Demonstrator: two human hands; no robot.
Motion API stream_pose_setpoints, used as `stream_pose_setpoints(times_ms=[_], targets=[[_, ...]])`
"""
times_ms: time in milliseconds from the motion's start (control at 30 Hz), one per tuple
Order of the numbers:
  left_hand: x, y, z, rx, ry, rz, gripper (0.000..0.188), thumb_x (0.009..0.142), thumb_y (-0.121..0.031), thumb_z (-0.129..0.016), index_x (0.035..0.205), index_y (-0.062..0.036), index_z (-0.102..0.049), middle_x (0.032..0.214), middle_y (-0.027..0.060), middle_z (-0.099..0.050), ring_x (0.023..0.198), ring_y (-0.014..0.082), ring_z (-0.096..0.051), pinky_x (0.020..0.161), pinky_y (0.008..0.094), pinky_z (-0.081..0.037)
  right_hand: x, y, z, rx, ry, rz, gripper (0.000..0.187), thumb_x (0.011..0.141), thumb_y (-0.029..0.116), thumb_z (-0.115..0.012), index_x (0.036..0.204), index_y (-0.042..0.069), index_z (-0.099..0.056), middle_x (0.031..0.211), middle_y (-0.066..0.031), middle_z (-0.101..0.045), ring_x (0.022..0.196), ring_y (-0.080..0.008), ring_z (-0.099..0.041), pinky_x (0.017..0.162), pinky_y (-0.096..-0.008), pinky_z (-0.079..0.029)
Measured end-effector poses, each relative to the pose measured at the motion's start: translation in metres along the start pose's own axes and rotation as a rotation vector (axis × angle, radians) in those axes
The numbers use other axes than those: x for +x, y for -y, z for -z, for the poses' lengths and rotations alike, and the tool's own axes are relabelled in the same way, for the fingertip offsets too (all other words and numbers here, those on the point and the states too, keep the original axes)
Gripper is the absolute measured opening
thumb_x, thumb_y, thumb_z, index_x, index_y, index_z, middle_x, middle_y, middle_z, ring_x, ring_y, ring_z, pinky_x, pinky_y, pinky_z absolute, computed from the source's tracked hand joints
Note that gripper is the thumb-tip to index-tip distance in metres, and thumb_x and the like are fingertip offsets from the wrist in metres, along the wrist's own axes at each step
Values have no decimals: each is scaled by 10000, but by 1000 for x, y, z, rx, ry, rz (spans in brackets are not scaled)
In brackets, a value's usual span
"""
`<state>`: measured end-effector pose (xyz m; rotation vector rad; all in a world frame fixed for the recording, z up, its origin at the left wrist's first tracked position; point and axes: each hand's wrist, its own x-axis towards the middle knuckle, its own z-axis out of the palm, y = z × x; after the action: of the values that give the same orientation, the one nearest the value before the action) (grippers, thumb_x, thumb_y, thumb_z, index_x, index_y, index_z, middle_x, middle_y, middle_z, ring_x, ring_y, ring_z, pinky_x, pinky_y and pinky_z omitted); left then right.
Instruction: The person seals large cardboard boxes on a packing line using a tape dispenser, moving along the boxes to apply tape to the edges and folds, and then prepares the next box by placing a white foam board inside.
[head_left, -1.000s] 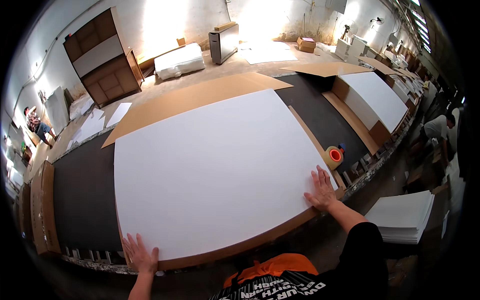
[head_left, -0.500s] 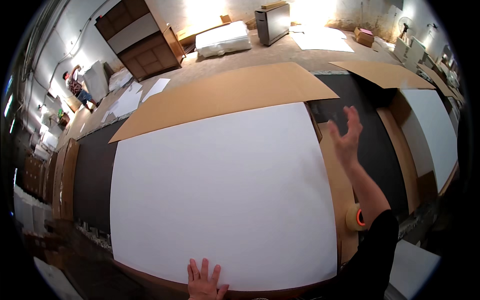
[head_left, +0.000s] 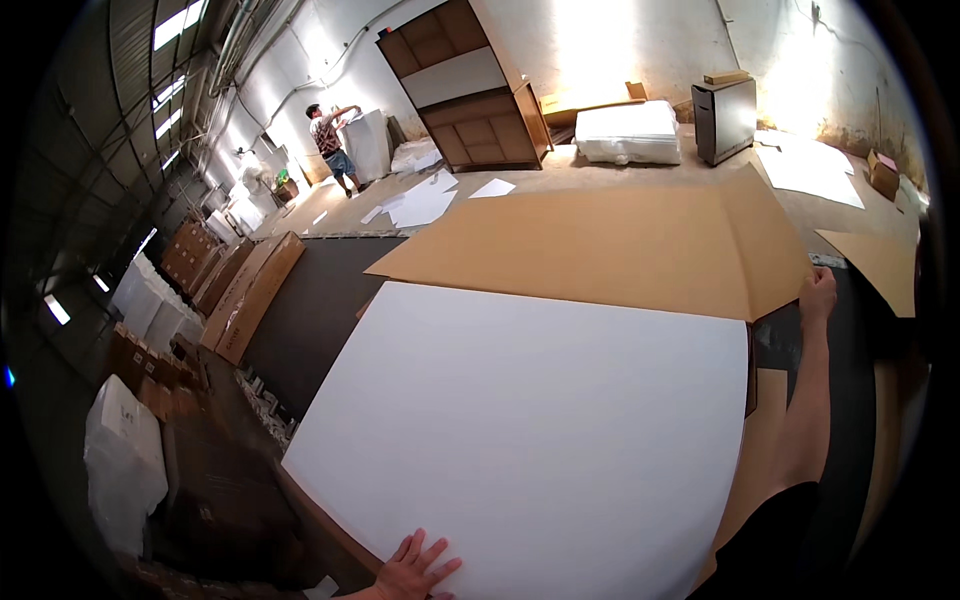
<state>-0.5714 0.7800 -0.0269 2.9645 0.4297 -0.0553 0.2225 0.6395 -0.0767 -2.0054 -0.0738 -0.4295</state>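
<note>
A large white sheet (head_left: 560, 410) lies flat in front of me inside an open cardboard box. My left hand (head_left: 415, 568) rests on its near edge with the fingers spread. At the far right, my right hand (head_left: 818, 292) has its fingers closed on the corner of the box's brown cardboard flap (head_left: 620, 235). The flap stretches along the far side of the sheet, and its right end has a crease and tilts upward. Below the right arm a brown side flap (head_left: 762, 420) shows beside the sheet.
Dark conveyor belt (head_left: 330, 310) runs under the box. Long cartons (head_left: 255, 295) stand on the left, another cardboard flap (head_left: 880, 270) at the right. Beyond are a brown cabinet (head_left: 470, 90), a wrapped white stack (head_left: 628, 132), and a person (head_left: 335, 145) working by a white block.
My right hand has gone from open in the air to holding the flap's corner, and the flap's right end is raised. The view has turned left; my left hand stays on the sheet.
</note>
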Motion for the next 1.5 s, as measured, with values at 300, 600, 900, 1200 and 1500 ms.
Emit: stream_pose_setpoints(times_ms=[300,600,900,1200,1500], targets=[[6,24,-2,-11,-31,-50,717,860,-509,-547,1466,-151,-409,1536,230,-285,1373,559,-237,1085,649,-262,-173,68,55,153,-129,330,136,941,138,-595,889,41,-516,697,-123,-651,677,-236,-696,596,-363,-511],[15,48,-31,68,-77,-60,791,909,-587,-483,1539,-173,-244,1603,199,-120,1440,520,-69,1153,624,-104,-368,53,205,-174,311,267,182,801,35,-667,934,11,-544,876,-208,-651,848,-385,-646,727,-443,-516],[30,68,-5,-429,-101,-436,688,910,-383,-605,1447,-18,-380,1474,276,-348,1344,477,-360,1071,562,-347,-627,175,232,-811,737,634,1130,559,544,-818,1491,122,-338,1512,-180,-341,1426,-402,-252,1149,-602,-163],[11,59,179,-10,-433,-726,965,717,-589,-750,1358,66,-448,1300,234,-549,1149,382,-523,981,487,-420,-657,159,213,-791,570,563,645,898,219,-524,1494,118,-300,1539,-136,-319,1426,-313,-291,1172,-507,-194],[40,72,12,306,142,-562,1185,693,-592,-745,1517,20,-152,1587,252,-114,1448,510,-61,1152,638,-43,-660,162,202,-842,794,426,260,768,161,-580,984,47,-670,960,-132,-682,1017,-258,-637,908,-431,-479]])
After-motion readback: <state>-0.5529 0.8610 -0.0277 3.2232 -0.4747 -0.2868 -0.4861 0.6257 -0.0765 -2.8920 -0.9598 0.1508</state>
